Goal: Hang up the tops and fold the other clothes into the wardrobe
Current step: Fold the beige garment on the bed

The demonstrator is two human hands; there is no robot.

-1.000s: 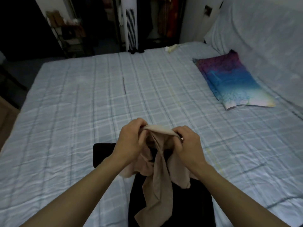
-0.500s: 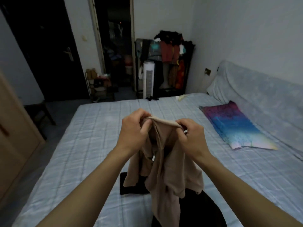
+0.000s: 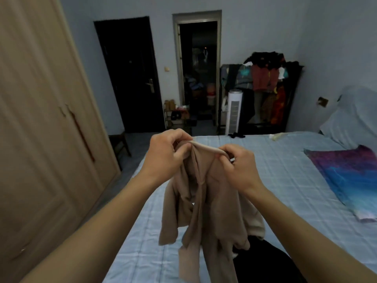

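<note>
A beige top hangs in the air above the bed, its sleeves and hem dangling. My left hand pinches its upper edge on the left and my right hand pinches the same edge on the right, with a short stretch of fabric taut between them. Below it, a black garment lies on the bed. The wooden wardrobe stands at the left with its doors closed.
A folded purple-and-blue cloth lies on the bed at the right. Across the room are a loaded clothes rack, a white tower fan, a dark door, an open doorway and a small stool beside the wardrobe.
Both hands have lifted the beige top clear of the black garment. The view has tilted up and turned left, bringing the wardrobe and doors into sight.
</note>
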